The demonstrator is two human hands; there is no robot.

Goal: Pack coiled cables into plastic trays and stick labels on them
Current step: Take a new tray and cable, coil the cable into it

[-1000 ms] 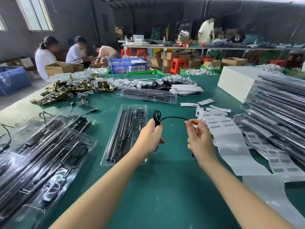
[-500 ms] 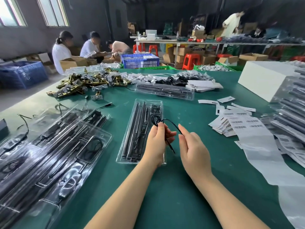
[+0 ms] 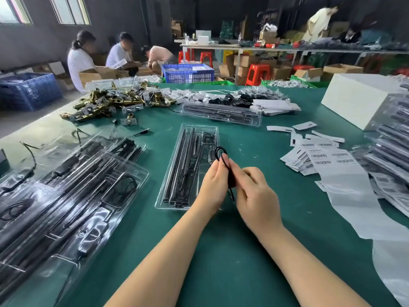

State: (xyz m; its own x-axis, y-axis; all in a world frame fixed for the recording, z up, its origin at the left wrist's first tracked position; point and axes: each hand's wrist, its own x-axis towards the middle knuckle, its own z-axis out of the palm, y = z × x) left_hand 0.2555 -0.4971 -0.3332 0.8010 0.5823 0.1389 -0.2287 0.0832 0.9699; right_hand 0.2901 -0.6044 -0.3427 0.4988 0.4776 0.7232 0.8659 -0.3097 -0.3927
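A thin black cable (image 3: 219, 151) is wound into a small coil that sticks up between my two hands. My left hand (image 3: 212, 185) grips the coil from the left, and my right hand (image 3: 254, 191) pinches it from the right; a loose cable end hangs below them. Both hands hover over the right side of a clear plastic tray (image 3: 188, 165) holding black rods, which lies on the green table (image 3: 221, 251). A strip of barcode labels (image 3: 338, 171) lies to the right.
Filled clear trays (image 3: 66, 196) are stacked at the left, and more (image 3: 389, 156) at the right. Another tray (image 3: 221, 113), brass hardware (image 3: 106, 103) and a white box (image 3: 354, 98) lie farther back. Loose labels (image 3: 298, 160) are scattered at the right. People work behind the table.
My hands have come together: the stretched-out cable length is now gathered into the coil. My view has shifted, so the tray sits nearer the middle.
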